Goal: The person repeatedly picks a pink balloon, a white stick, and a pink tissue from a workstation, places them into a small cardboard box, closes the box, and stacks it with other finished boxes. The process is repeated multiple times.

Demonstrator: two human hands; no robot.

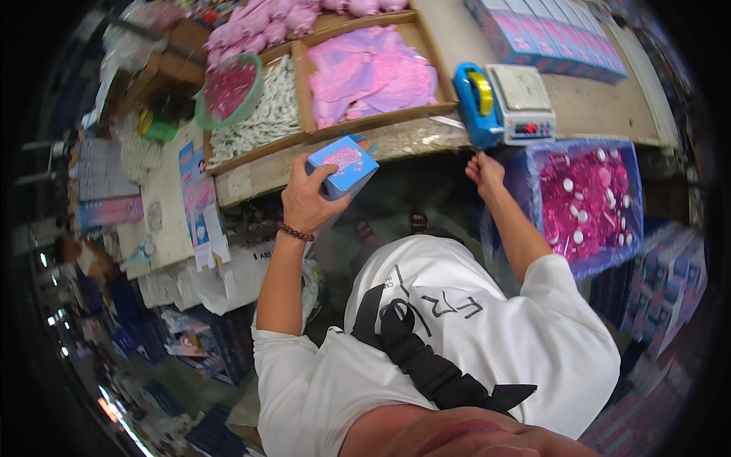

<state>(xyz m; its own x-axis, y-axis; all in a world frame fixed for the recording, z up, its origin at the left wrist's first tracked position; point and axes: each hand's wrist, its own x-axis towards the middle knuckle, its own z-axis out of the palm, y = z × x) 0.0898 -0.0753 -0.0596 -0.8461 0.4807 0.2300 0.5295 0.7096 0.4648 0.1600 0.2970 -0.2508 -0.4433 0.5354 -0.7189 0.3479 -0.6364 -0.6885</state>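
My left hand (308,194) grips a small blue carton (349,167) with pink lettering on its end, held just off the front edge of the workbench. A beaded bracelet is on that wrist. Close below a blue tape dispenser (475,108), my right hand (486,174) has its fingertips pinched together. Whether a strip of tape is between them is too small to tell. Yellow shows at the dispenser's roll. Right beside it stands a white digital scale (521,103) with a lit red display.
A cardboard tray (445,107) holds pink and lilac pieces; white parts (268,111) and a green basket (255,94) lie left of it. Packed cartons (554,40) stand at the back right. A blue-lined bin (534,188) of pink plastic parts sits by my right arm. Flat printed cartons (197,194) lie left.
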